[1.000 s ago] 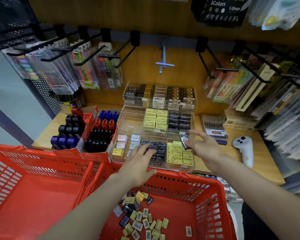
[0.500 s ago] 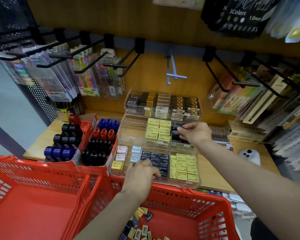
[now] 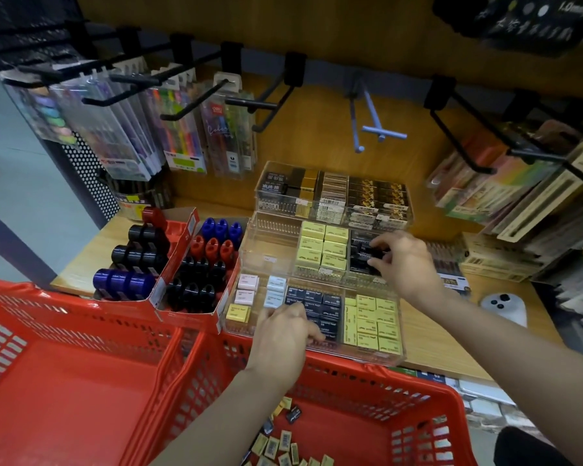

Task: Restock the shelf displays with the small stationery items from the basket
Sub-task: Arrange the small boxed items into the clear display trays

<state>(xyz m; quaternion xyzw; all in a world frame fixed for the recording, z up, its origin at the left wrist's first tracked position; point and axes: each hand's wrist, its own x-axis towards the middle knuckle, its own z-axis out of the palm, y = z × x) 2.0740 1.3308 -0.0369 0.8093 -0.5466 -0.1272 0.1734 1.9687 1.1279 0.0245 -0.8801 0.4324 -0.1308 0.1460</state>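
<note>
Over clear trays, hands curled: right (image 3: 401, 260) pinching black eraser (image 3: 372, 252), left (image 3: 283, 334) perhaps gripping another.

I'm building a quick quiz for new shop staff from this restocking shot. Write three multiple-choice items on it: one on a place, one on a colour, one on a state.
1. Where is the right hand working?
A. In the red basket
B. At the dark erasers in the middle clear tray
C. On the hanging pen packs

2. What colour are the erasers in the compartment just left of the right hand?
A. Pale yellow
B. Pink
C. Blue

3. What is the left hand doing?
A. Hanging open over the basket
B. Lifting a marker
C. Resting with curled fingers on the dark erasers of the front tray

Answers:
1 B, its fingers pinch a dark eraser in the middle tray.
2 A, the yellow erasers fill that compartment.
3 C, its fingers lie over the navy erasers in the front tray, above the red basket.
</note>
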